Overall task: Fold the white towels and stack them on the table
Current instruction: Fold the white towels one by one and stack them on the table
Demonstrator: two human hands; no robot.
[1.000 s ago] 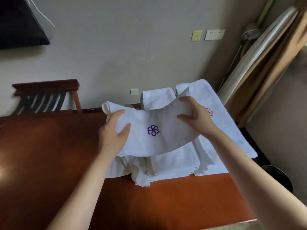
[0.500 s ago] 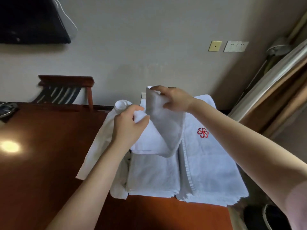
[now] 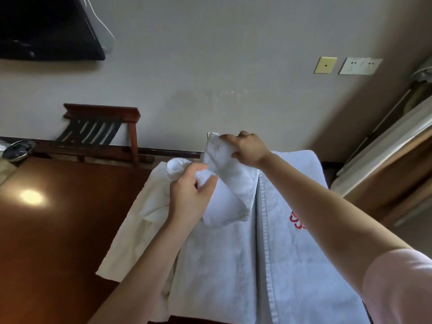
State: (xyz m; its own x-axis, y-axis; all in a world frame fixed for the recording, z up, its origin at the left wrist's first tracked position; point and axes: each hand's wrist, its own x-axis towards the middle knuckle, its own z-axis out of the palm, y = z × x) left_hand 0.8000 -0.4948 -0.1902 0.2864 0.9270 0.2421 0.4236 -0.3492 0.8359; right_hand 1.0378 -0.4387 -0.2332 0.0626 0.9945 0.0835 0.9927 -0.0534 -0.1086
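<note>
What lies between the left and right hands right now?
In the head view, only the small white towel that both grip: left hand low, right hand pinching its top corner.

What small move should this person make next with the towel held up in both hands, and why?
Probably lower the small towel onto the flat towels and smooth it there. The right hand pinches its top corner, the left hand grips a bunched end, and the cloth hangs unevenly above the table, so it likely cannot be folded neatly in the air.

Single head-worn wide-angle view, forward and down, close above the table, far edge and wall beyond.
</note>
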